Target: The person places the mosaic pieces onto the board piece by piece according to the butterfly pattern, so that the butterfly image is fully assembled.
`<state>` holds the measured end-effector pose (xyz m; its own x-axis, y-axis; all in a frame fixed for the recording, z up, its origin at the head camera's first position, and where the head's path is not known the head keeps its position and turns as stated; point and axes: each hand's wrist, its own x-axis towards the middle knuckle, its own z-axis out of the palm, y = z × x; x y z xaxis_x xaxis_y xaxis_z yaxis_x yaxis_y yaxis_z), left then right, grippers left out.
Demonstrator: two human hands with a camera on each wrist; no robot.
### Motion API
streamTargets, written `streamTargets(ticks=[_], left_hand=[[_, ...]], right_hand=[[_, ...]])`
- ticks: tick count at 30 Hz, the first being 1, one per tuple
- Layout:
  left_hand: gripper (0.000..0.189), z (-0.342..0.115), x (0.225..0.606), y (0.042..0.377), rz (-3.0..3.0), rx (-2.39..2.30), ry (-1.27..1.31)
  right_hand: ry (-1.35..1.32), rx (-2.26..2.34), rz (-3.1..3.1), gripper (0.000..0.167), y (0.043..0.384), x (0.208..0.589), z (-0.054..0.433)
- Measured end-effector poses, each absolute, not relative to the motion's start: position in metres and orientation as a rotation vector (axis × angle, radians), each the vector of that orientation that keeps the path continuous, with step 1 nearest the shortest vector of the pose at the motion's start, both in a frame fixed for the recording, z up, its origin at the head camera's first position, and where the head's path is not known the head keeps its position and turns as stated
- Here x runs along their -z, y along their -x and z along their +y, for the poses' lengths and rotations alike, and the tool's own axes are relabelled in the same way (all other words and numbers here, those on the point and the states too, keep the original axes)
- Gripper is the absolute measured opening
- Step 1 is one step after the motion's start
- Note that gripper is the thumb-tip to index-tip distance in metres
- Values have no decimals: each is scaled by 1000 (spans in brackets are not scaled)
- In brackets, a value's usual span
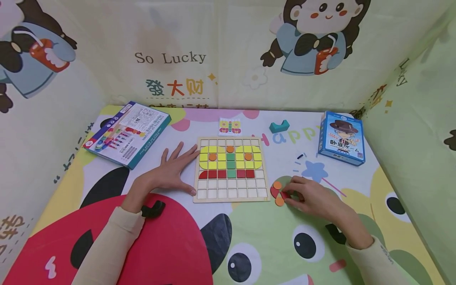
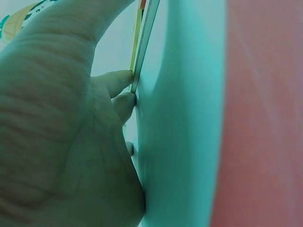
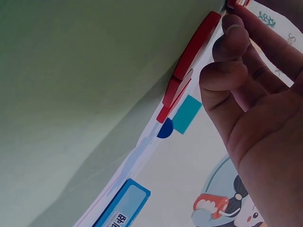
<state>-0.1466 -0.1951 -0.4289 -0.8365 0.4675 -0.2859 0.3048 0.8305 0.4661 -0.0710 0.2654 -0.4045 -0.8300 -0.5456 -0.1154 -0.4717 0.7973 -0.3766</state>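
A wooden grid board (image 1: 231, 194) lies flat, with yellow, orange, green and red tiles filling its upper rows. My left hand (image 1: 171, 170) spreads along its left side, thumb and fingertips right at the edge; the left wrist view has those fingers against the board's side. Right of the board, my right hand (image 1: 308, 196) bends its fingers over a small group of loose pieces and pinches a red tile (image 1: 285, 194). Around it lie an orange round tile (image 1: 279, 201) and another red tile (image 1: 274, 191). More red tiles (image 3: 196, 45) show beside the fingers in the right wrist view.
A pattern card (image 1: 230, 127) lies behind the board, with a teal arched block (image 1: 279, 126) to its right. A game box (image 1: 128, 134) lies at the back left and a blue box (image 1: 342, 137) at the back right. Printed cloth walls enclose the table.
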Motion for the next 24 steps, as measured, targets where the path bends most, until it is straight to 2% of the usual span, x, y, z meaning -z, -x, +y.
streamTargets(ticks=[13,24], left_hand=[[130,-194,427,146,2618,-595,-577],[132,-194,426,147,2610,-600,-571]], right_hand=[[861,582,2831,18,75,401,266],[812,594,2813,20,98,397,238]])
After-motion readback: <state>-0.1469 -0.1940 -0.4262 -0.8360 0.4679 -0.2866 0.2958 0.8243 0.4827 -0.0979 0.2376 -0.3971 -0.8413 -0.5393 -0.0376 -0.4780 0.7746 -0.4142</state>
